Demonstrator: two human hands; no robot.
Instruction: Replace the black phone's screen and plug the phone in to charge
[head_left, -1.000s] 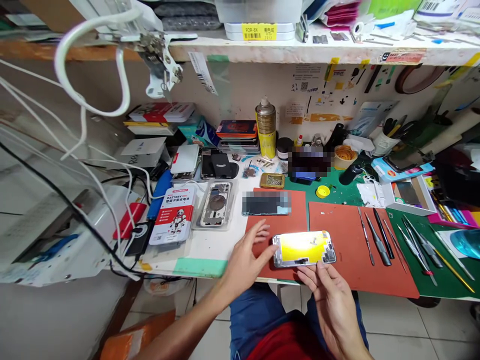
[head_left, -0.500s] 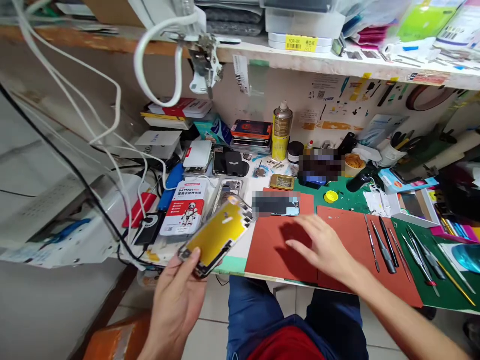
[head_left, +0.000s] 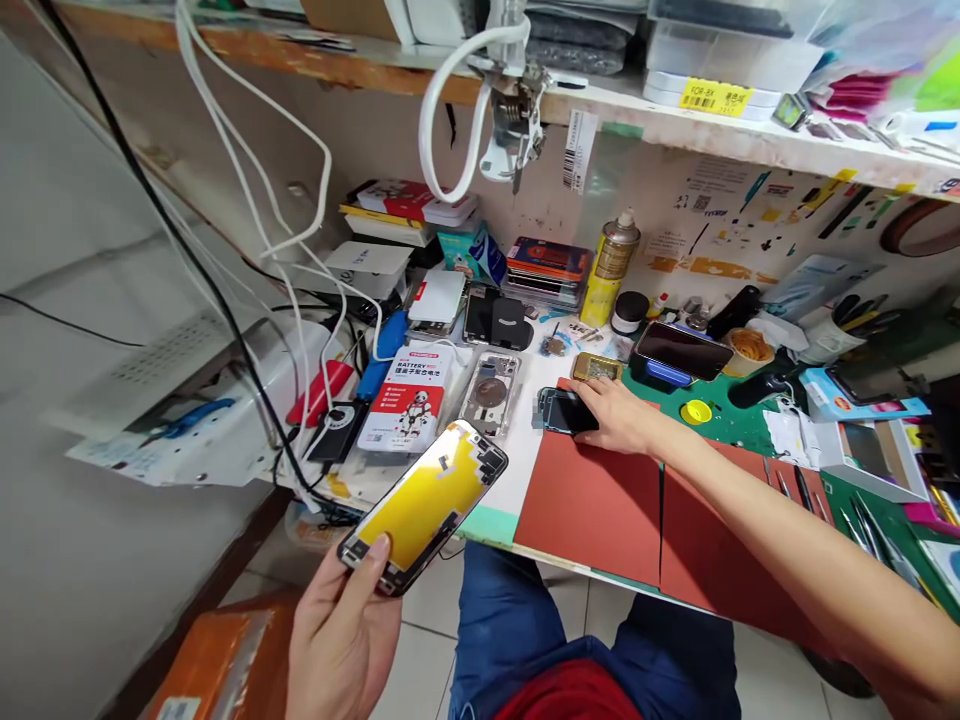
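My left hand (head_left: 349,625) grips the lower end of a phone screen (head_left: 431,500), thumb on its face. Its yellow-backed inner side faces up, and it is held tilted in front of the table edge. On the red-brown mat (head_left: 585,505) lies a dark phone-shaped part (head_left: 556,410), partly blurred out. My right hand (head_left: 615,412) closes over its right end, the thumb at the near edge and the fingers at the far edge; that end is hidden beneath the hand. Behind the held screen sits an opened phone housing (head_left: 489,392) in a clear tray.
A battery box (head_left: 405,400) stands left of the housing, with white cables (head_left: 300,330) hanging beside it. Tweezers and picks (head_left: 862,530) lie at the right. Behind are a small gold tin (head_left: 598,368), a yellow cap (head_left: 696,411), a propped phone (head_left: 684,350) and a spray can (head_left: 611,265).
My right hand has moved left and away from me, from above the mat onto the dark phone part. My left hand keeps the phone screen. The camera view has turned left.
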